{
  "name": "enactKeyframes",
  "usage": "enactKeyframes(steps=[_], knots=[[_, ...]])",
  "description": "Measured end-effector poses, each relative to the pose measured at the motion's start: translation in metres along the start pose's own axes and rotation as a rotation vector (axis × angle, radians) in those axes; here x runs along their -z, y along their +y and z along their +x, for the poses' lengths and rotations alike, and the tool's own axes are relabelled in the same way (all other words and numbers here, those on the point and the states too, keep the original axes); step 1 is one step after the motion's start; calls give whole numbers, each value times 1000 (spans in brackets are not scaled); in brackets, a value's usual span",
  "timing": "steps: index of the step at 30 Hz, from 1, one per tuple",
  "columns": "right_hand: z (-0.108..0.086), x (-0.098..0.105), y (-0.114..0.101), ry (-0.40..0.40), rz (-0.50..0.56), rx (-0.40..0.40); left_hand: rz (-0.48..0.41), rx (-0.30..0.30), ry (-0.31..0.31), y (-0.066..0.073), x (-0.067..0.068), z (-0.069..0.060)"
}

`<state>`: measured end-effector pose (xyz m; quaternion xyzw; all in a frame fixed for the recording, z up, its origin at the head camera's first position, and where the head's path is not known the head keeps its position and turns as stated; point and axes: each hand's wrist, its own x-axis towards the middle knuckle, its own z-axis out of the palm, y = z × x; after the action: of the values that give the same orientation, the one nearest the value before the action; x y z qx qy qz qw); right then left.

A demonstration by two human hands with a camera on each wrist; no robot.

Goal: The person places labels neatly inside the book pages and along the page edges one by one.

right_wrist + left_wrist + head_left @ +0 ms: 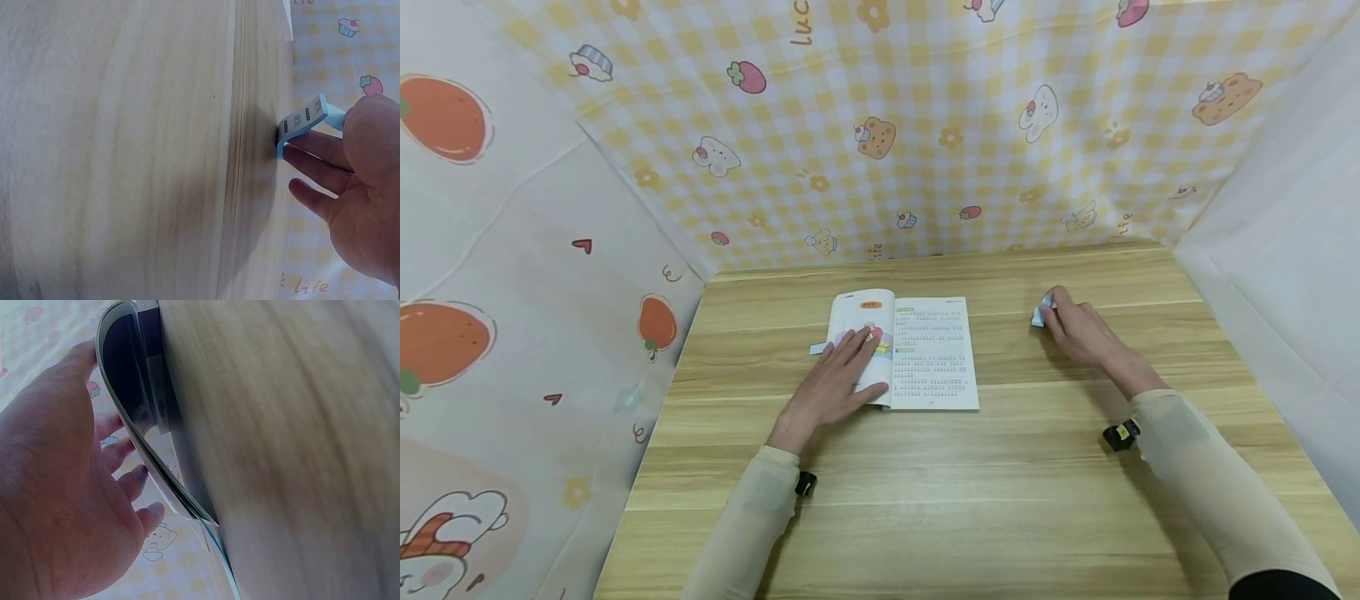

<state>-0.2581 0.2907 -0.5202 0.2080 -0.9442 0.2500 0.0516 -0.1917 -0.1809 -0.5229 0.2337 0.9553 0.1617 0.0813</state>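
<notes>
An open book (934, 354) with printed text and a small colour picture lies on the wooden table. My left hand (832, 385) rests on its left page, fingers straight and slightly spread. In the left wrist view the book's pages (147, 450) bow up from the table beside that hand. A light blue tab (817, 348) sticks out past the left page edge. To the right of the book, my right hand (1084, 333) pinches a light blue printed strip (303, 122). The strip is bent, and its lower end meets the table or is very near it.
The wooden table (970, 483) ends at a yellow checked cloth (947, 167) behind it. White cloth (1277, 233) hangs on the right, and a printed white cloth (550, 333) on the left. Dark wrist cameras (1122, 435) sit on both sleeves.
</notes>
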Motion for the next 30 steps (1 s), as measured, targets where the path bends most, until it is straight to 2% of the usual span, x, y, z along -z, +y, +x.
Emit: enactKeyframes(steps=[16,30], knots=[[2,3,0,-30,2,-12,1,-9,3,1,1,0],[6,1,2,3,-25,-7,-1,-11,-9,1,2,0]])
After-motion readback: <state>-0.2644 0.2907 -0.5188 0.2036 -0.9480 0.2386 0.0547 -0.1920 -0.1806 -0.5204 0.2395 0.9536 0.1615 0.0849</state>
